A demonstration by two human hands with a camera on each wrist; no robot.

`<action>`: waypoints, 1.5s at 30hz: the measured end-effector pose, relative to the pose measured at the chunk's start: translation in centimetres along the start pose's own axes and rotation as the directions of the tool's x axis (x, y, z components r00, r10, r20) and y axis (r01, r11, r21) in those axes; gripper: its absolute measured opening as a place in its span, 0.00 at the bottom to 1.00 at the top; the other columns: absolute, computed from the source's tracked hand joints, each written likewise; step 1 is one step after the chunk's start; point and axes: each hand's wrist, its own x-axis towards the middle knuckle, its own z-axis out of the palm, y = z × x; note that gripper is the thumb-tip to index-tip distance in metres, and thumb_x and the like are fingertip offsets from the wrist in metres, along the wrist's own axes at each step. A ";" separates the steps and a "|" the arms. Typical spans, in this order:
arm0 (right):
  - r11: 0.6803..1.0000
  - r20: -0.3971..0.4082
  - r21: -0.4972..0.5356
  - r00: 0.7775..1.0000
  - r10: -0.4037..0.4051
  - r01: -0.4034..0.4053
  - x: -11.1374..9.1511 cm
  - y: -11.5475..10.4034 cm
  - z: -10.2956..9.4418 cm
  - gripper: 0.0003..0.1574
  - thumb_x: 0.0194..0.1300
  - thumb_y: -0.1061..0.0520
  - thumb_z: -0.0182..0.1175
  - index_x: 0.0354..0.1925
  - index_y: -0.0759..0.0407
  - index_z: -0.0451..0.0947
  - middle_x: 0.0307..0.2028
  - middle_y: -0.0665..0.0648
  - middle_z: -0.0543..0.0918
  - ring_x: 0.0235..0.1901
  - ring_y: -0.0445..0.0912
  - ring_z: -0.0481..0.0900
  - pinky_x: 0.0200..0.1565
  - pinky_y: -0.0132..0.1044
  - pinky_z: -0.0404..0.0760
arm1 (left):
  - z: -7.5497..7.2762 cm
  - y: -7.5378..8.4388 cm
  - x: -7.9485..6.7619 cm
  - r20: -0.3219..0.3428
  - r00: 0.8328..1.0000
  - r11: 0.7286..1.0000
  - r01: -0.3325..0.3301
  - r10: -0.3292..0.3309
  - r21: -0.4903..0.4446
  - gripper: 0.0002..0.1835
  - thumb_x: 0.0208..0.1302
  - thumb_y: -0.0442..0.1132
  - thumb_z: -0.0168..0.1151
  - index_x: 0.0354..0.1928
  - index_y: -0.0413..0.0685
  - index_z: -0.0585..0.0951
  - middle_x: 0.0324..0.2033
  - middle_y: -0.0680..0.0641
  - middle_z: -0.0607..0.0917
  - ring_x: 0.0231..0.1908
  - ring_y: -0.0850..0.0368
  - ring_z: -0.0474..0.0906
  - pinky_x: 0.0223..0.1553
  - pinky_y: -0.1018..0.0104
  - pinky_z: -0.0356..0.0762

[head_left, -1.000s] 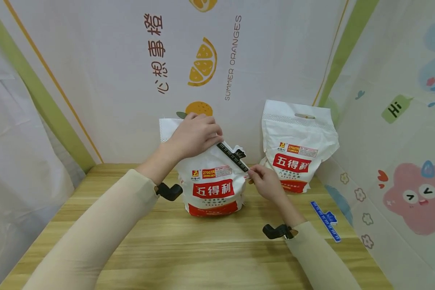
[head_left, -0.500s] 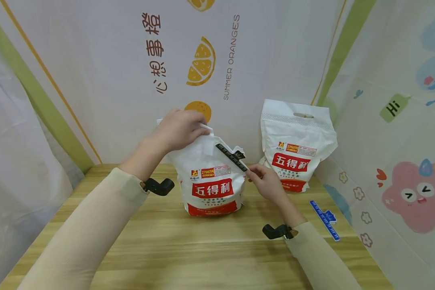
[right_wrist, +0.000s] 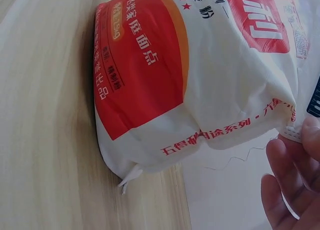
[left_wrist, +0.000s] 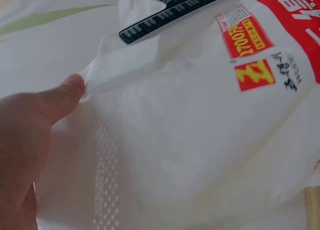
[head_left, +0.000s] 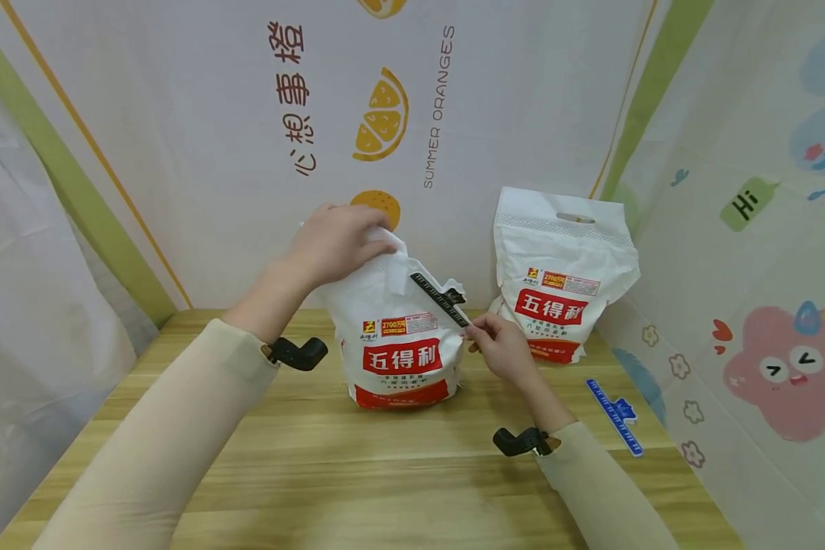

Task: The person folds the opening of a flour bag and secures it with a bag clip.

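A white flour bag point(head_left: 402, 355) with red labels stands on the table, its top folded down at a slant on the right. A black bag clip point(head_left: 440, 298) with piano-key markings lies across that slanted edge. My left hand point(head_left: 337, 241) grips the top of the bag; in the left wrist view its thumb point(left_wrist: 75, 85) presses on the white fabric beside the mesh band. With thumb and fingers my right hand point(head_left: 502, 344) pinches the clip's lower end at the bag's corner. In the right wrist view the clip's dark end point(right_wrist: 315, 102) shows just above the thumb.
A second white flour bag point(head_left: 564, 283) with a cut-out handle stands at the back right. A blue bag clip point(head_left: 615, 416) lies on the wooden table point(head_left: 357, 489) near its right edge. Printed curtains point(head_left: 509, 107) hang close behind and along both sides.
My left hand has moved left from the clip's upper end along the bag's top, uncovering the folded edge. My right hand stays at the clip's lower end.
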 end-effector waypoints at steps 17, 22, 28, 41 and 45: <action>1.000 0.016 -0.006 1.000 0.019 -0.019 -0.3 0.2 0.4 0.06 0.83 0.60 0.59 0.46 0.60 0.81 0.47 0.63 0.90 0.36 0.50 0.89 0.39 0.38 0.86 | 1.0 -1.0 -1.2 -0.208 0.978 1.000 0.002 0.000 0.008 0.12 0.74 0.44 0.73 0.53 0.47 0.92 0.50 0.45 0.95 0.53 0.45 0.91 0.64 0.42 0.74; 1.000 0.020 0.007 1.000 -0.006 0.006 -0.2 0.3 0.4 0.06 0.84 0.59 0.59 0.47 0.61 0.81 0.47 0.64 0.90 0.36 0.49 0.89 0.41 0.39 0.87 | 0.8 -2.3 -2.5 -0.257 0.947 0.977 0.164 -0.194 -0.132 0.29 0.72 0.51 0.75 0.69 0.46 0.83 0.56 0.42 0.92 0.60 0.41 0.86 0.70 0.39 0.70; 0.999 0.006 0.038 0.999 -0.039 0.038 -0.3 0.4 0.1 0.11 0.83 0.56 0.61 0.51 0.63 0.84 0.47 0.65 0.90 0.38 0.48 0.89 0.41 0.35 0.87 | 3.1 -4.5 -6.5 -0.159 0.869 0.737 0.285 -0.468 -0.613 0.39 0.78 0.56 0.68 0.80 0.45 0.69 0.61 0.37 0.84 0.57 0.44 0.82 0.59 0.55 0.83; 0.997 -0.030 0.034 0.997 -0.073 0.074 -0.2 0.2 -0.2 0.10 0.82 0.57 0.63 0.52 0.63 0.85 0.45 0.66 0.90 0.36 0.47 0.87 0.39 0.34 0.87 | 9.4 -5.4 -10.2 -0.266 0.831 0.520 0.033 -0.489 -0.854 0.16 0.82 0.39 0.64 0.52 0.28 0.88 0.33 0.64 0.88 0.33 0.67 0.84 0.41 0.72 0.88; 0.997 -0.039 0.006 0.996 -0.082 0.082 -0.3 0.1 -0.2 0.07 0.81 0.60 0.63 0.49 0.64 0.84 0.44 0.65 0.90 0.33 0.46 0.87 0.35 0.31 0.84 | 9.7 -5.0 -9.6 -0.336 0.781 0.544 0.007 -0.526 -0.839 0.12 0.78 0.34 0.68 0.47 0.27 0.90 0.29 0.67 0.88 0.29 0.70 0.84 0.36 0.75 0.86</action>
